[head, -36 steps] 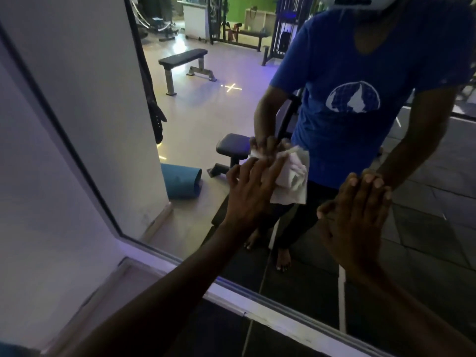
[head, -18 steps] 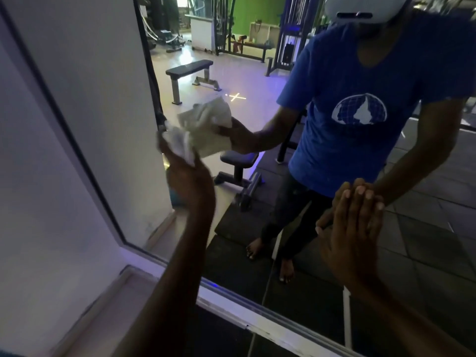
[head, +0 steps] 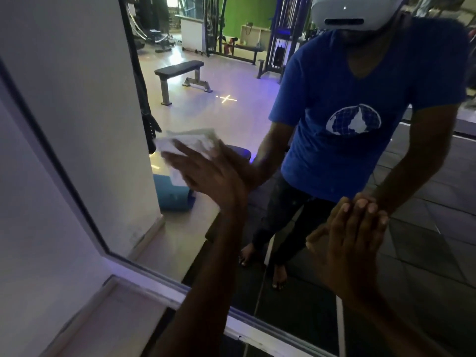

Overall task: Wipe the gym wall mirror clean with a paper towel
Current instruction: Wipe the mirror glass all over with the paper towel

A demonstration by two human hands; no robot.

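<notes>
- Mirror (head: 231, 81) fills most of the view, fixed to a pale wall (head: 38, 240), with a pale frame (head: 144, 275) along its lower edge.
- Paper towel (head: 190, 141), white and crumpled, lies flat against the glass near the mirror's left edge, about midway up.
- Left hand (head: 206, 173) presses the towel to the glass with straight, spread fingers; the towel shows above and left of the fingertips.
- Right hand (head: 347, 240) rests flat on the glass lower right, fingers straight and close together, holding nothing, well apart from the towel.
- Reflected in the glass are a person in a blue shirt (head: 360, 99) and a white headset (head: 353, 14), a flat gym bench (head: 180, 69) on a pale floor, a rolled blue mat (head: 172, 194) just below the towel, and dark floor tiles (head: 425, 240).
</notes>
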